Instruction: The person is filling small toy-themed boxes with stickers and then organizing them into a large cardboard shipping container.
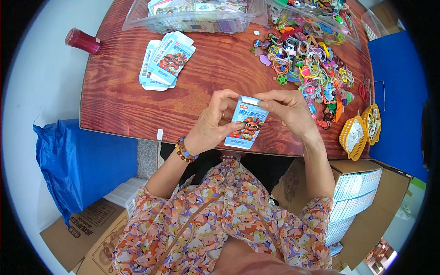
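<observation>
A small light-blue cardboard box point(246, 123) with a cartoon figure on its front is held upright over the table's near edge. My left hand point(213, 121) grips it from the left side, thumb across the front. At the top flap, my right hand point(286, 110) pinches the right corner between thumb and fingers. The top looks partly unfolded; what is inside cannot be seen. Farther back to the left lies a pile of flat blue cartons point(167, 59) of the same print. To the right spreads a heap of colourful hair ties and small trinkets point(311, 68).
A clear plastic bin of cards point(197, 20) and another clear bin of trinkets point(316, 20) stand at the back. On the right are red scissors point(363, 91) and yellow baskets point(354, 137). A dark red jar point(83, 41) stands far left. Below right, a carton holds packed boxes point(353, 197).
</observation>
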A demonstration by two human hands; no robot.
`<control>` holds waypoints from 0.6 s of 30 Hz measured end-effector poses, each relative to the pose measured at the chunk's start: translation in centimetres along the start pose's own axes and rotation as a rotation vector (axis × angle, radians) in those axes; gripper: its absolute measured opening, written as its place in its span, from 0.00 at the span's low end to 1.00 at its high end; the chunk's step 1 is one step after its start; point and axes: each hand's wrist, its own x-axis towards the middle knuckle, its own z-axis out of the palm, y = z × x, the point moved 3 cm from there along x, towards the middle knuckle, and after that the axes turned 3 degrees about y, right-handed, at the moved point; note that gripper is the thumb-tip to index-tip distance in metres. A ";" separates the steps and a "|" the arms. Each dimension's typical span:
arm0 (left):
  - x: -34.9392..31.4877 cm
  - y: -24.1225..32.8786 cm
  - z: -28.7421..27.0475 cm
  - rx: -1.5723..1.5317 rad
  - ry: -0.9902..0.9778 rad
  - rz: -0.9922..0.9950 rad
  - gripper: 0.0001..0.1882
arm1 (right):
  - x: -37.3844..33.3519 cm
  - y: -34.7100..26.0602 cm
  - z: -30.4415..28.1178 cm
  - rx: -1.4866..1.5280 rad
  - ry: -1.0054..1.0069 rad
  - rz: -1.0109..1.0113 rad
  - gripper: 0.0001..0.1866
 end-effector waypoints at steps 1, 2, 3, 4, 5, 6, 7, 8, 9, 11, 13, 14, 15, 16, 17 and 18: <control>0.1 0.1 0.0 -0.015 -0.010 -0.001 0.32 | 0.1 0.1 -0.1 -0.032 0.003 -0.028 0.11; 0.2 0.2 0.0 -0.029 -0.020 -0.001 0.33 | 0.2 0.1 -0.1 -0.064 0.006 -0.059 0.11; 0.2 0.2 0.0 -0.029 -0.019 -0.001 0.33 | 0.1 0.0 -0.1 -0.064 0.006 -0.059 0.11; 0.2 0.2 0.0 -0.022 -0.014 -0.008 0.33 | -0.1 -0.2 -0.1 -0.146 0.009 -0.095 0.11; 0.2 0.2 0.1 -0.014 -0.008 -0.014 0.33 | -0.2 -0.5 -0.1 -0.229 0.010 -0.133 0.11; 0.2 0.1 0.1 -0.014 -0.006 -0.014 0.33 | -0.3 -0.7 -0.1 -0.229 0.008 -0.133 0.11; 0.1 -0.1 0.2 -0.010 -0.001 -0.017 0.33 | -0.3 -0.8 0.0 -0.251 0.003 -0.128 0.10; 0.1 -0.2 0.2 -0.005 0.003 -0.019 0.33 | -0.3 -1.0 0.0 -0.272 0.000 -0.124 0.10; 0.2 -0.2 0.2 -0.006 0.003 -0.019 0.33 | -0.3 -1.3 -0.1 -0.272 0.000 -0.124 0.10; 0.1 -0.2 0.3 0.012 0.005 -0.041 0.34 | -0.4 -1.9 0.2 -0.415 -0.074 -0.221 0.12; 0.0 -0.2 0.2 -0.033 0.016 -0.048 0.34 | -0.5 -1.7 0.4 -0.468 -0.073 -0.339 0.13; 0.0 -0.1 0.1 -0.077 0.025 -0.050 0.34 | -0.7 -1.8 0.5 -0.524 -0.068 -0.461 0.14; 0.1 0.0 0.2 -0.079 0.021 -0.051 0.34 | -0.8 -1.7 0.5 -0.526 -0.065 -0.458 0.14; 0.1 0.2 0.2 -0.061 0.025 -0.040 0.33 | -1.0 -1.6 0.7 -0.581 -0.050 -0.490 0.15; 0.1 0.3 0.2 -0.040 0.027 -0.029 0.33 | -1.2 -1.5 0.7 -0.636 -0.034 -0.523 0.17; 0.2 0.2 0.2 -0.040 0.024 -0.030 0.33 | -1.2 -1.3 0.8 -0.635 -0.031 -0.521 0.17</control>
